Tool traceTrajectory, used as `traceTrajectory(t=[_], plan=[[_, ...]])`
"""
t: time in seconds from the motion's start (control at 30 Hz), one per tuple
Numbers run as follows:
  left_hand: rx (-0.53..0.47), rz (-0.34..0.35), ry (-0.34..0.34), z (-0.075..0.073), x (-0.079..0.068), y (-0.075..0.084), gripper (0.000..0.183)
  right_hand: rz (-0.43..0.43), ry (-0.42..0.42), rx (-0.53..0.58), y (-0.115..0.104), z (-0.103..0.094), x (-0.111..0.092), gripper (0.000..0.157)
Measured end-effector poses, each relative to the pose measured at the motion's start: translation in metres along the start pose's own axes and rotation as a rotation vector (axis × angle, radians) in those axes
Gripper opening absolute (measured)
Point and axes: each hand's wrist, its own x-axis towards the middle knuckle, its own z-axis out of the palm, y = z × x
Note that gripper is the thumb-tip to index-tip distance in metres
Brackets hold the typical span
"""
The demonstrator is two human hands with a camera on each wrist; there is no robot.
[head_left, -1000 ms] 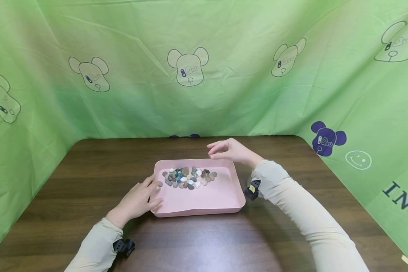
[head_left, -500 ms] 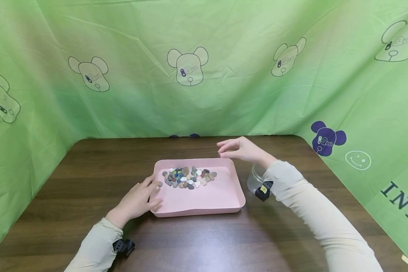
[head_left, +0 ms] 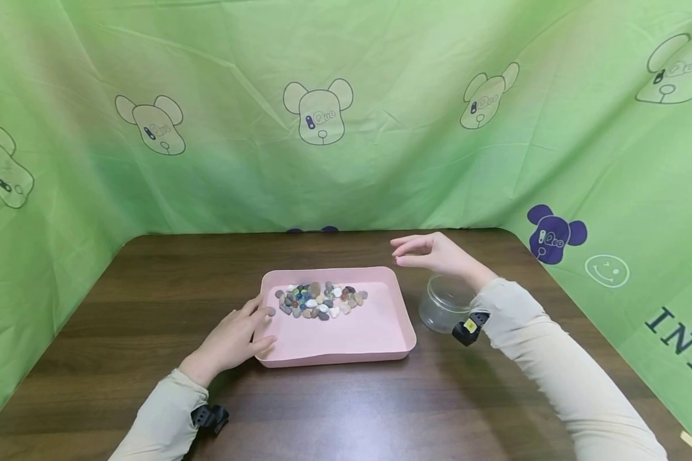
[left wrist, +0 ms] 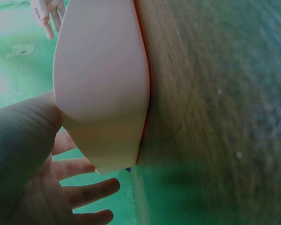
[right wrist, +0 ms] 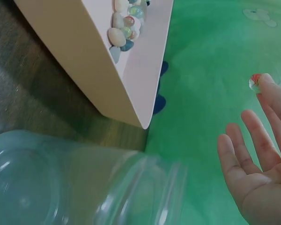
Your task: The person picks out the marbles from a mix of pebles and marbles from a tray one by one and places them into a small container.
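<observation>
From the left, my left grip [head_left: 233, 336] rests with fingers spread on the pink tray [head_left: 346, 336] at its nine o'clock edge, with the heap of pebbles and marbles [head_left: 314, 304] lying towards the tray's twelve o'clock side. At about two o'clock from the tray's middle, my right grip [head_left: 438, 253] pinches a clear, red-centred marble [right wrist: 254, 84] above the tabletop [head_left: 346, 410]. I judge this a carrying step, the next move calling for bringing the pinch towards four o'clock, over the mouth of the clear jar [head_left: 435, 314], before letting go.
</observation>
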Motion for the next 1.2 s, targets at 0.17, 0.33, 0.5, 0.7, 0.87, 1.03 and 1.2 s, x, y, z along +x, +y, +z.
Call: traceTrajectory(t=[0.17,0.33,0.5,0.7,0.87,1.03,1.2], plan=[[-0.003,0.004,0.001,-0.001,0.000,0.001,0.045,-0.007,0.020,0.006,0.007,-0.007,-0.009,0.028],[-0.006,0.002,-0.009,-0.003,0.000,0.001,0.045,0.007,0.039,0.007,0.014,-0.012,-0.020,0.028],[-0.001,-0.001,-0.014,-0.002,0.001,0.000,0.045,0.024,0.063,-0.003,0.021,-0.017,-0.030,0.029],[0.002,-0.005,-0.016,-0.002,0.001,-0.001,0.046,0.026,0.110,-0.022,0.031,-0.022,-0.041,0.028],[-0.001,-0.002,-0.012,-0.002,0.001,-0.001,0.046,0.045,0.136,-0.016,0.041,-0.025,-0.048,0.029],[-0.004,-0.003,-0.012,-0.002,0.000,-0.001,0.046,0.050,0.153,-0.002,0.048,-0.027,-0.056,0.030],[-0.008,-0.003,-0.014,-0.003,0.000,0.000,0.046,0.030,0.180,0.013,0.056,-0.027,-0.063,0.026]])
